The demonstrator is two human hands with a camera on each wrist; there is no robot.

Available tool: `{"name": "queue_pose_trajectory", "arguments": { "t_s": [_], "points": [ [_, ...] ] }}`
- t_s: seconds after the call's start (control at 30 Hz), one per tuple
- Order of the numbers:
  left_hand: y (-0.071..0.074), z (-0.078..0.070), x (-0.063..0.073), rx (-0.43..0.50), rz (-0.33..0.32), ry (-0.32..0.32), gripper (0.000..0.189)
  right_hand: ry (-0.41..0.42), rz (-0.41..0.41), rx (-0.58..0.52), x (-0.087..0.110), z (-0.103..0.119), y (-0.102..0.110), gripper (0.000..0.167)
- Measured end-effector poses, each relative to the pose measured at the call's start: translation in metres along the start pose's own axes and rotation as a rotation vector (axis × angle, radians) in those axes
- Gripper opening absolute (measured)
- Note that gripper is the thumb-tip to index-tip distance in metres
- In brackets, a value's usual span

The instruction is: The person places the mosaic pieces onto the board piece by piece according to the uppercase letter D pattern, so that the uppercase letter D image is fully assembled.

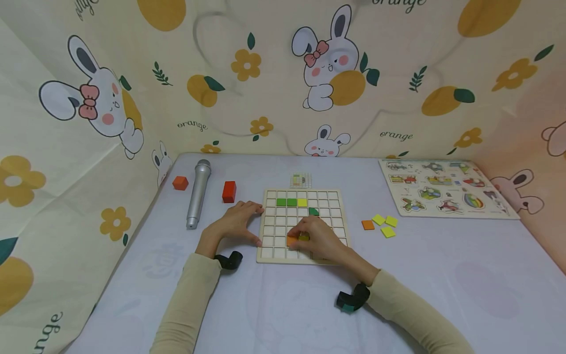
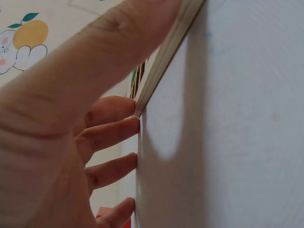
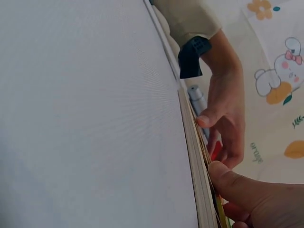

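A pale wooden grid board [image 1: 270,262] lies on the table. My left hand [image 1: 236,223] rests at its left side, fingers spread, with thumb and fingertips at the edge; the left wrist view shows the thumb [image 2: 118,38] along the rim. Over the lower middle of the grid, my right hand [image 1: 322,240] pinches an orange square tile [image 1: 291,241] between thumb and finger. A yellow tile [image 1: 303,237] shows partly beneath that hand. Green tiles [image 1: 286,202] and a yellow tile [image 1: 302,202] sit in an upper row, with a darker green piece [image 1: 313,211] lower right.
Right of the board lie a loose orange tile [image 1: 368,224] and several yellow tiles [image 1: 388,231]. A small patterned grid card [image 1: 301,180] is behind the board. Left stand a silver microphone [image 1: 199,194], a red block [image 1: 229,191] and a red cube [image 1: 180,183]. A picture board [image 1: 446,189] lies back right.
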State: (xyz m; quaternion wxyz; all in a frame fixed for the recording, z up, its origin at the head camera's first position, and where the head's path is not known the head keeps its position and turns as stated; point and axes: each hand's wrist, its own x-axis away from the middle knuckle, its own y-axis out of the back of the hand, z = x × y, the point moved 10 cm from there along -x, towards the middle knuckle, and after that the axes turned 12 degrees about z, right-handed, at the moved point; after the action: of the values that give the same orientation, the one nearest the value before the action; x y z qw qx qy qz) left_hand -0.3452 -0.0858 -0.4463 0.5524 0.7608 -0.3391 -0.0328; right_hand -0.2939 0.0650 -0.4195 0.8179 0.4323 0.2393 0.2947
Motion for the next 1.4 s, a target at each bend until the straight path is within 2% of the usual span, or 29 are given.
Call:
{"name": "queue_pose_trajectory", "arguments": {
  "t_s": [0.17, 0.33, 0.5, 0.67, 0.83, 0.9, 1.03, 1.2, 1.4],
  "points": [
    [0.0, 0.0, 0.0, -0.004, 0.001, 0.007, 0.09, -0.002, -0.024, -0.033, 0.005, -0.004, 0.015, 0.029],
    [-0.001, 0.0, -0.001, -0.005, 0.003, 0.009, 0.09, 0.004, -0.062, -0.046, 0.018, -0.021, 0.046, 0.024],
    [0.0, -0.001, 0.0, -0.011, 0.008, 0.006, 0.091, -0.076, -0.09, -0.015, 0.045, -0.052, 0.079, 0.026],
    [0.0, -0.001, 0.0, -0.011, 0.013, 0.009, 0.091, -0.149, -0.072, 0.021, 0.075, -0.083, 0.097, 0.029],
    [0.0, -0.001, 0.001, -0.004, 0.01, 0.004, 0.091, -0.235, -0.011, 0.025, 0.097, -0.11, 0.1, 0.031],
    [-0.001, -0.001, 0.001, -0.004, 0.011, 0.004, 0.091, -0.245, 0.019, 0.04, 0.102, -0.118, 0.098, 0.033],
    [-0.001, 0.0, 0.001, -0.006, 0.011, 0.008, 0.091, -0.19, 0.052, 0.07, 0.107, -0.122, 0.096, 0.033],
    [0.0, -0.002, 0.001, 0.01, 0.009, 0.005, 0.09, -0.102, 0.041, 0.071, 0.11, -0.12, 0.095, 0.029],
    [0.0, -0.002, 0.0, 0.007, 0.005, 0.001, 0.09, -0.085, 0.017, 0.067, 0.111, -0.122, 0.095, 0.026]
  ]
}}
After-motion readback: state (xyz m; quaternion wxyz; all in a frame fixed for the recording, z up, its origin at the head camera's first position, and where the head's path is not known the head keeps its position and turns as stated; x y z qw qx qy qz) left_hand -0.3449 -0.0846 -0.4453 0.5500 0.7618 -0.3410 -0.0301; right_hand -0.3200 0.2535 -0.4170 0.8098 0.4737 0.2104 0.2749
